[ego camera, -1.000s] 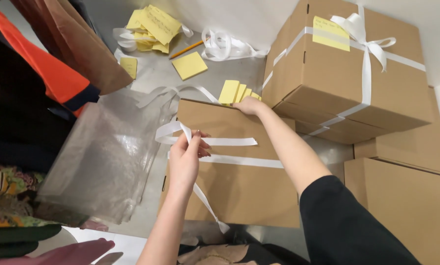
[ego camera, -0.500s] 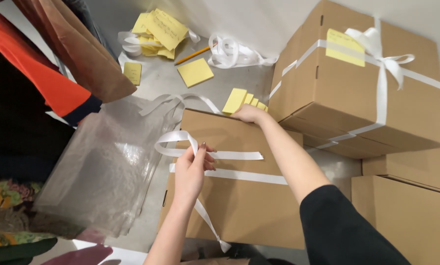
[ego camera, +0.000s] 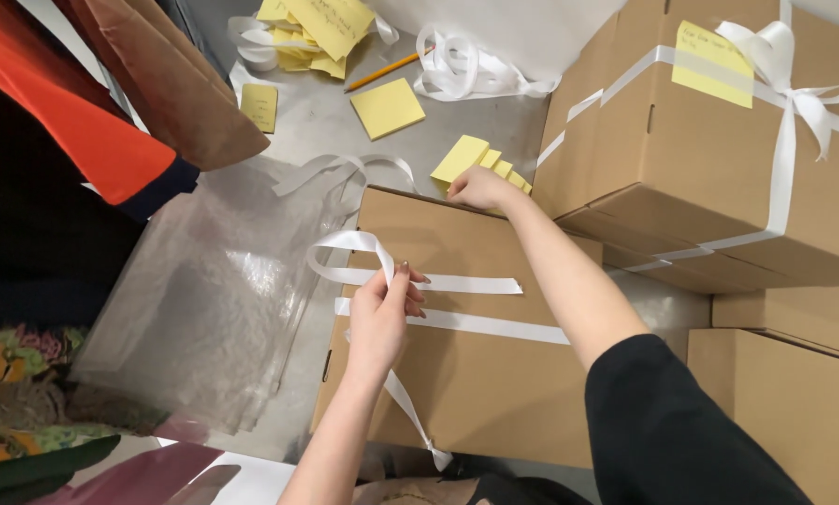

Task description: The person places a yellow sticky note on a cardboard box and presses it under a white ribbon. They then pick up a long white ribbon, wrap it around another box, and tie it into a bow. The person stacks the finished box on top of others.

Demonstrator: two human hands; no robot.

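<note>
Two hands are working over the plain cardboard box (ego camera: pixel 457 374) at the centre. The left hand (ego camera: pixel 382 313) is pinching the white ribbon (ego camera: pixel 438 281) closed between its fingertips above the box's top face, holding up a loop that curls off toward the box's left edge. Compared with a second ago, this hand is sitting a little further in over the lid and the loop is standing taller and rounder, so the ribbon is being drawn up into shape rather than lying slack. The right hand (ego camera: pixel 480 187) is resting at the box's far edge, fingers curled down against the corner beside a fan of yellow sticky notes (ego camera: pixel 476 159); whether it is gripping anything, I cannot tell. Behind the box to the right, a larger box (ego camera: pixel 719 159) is already sitting tied with a bow. A clear plastic bag (ego camera: pixel 204 290) is lying to the box's left.
</note>
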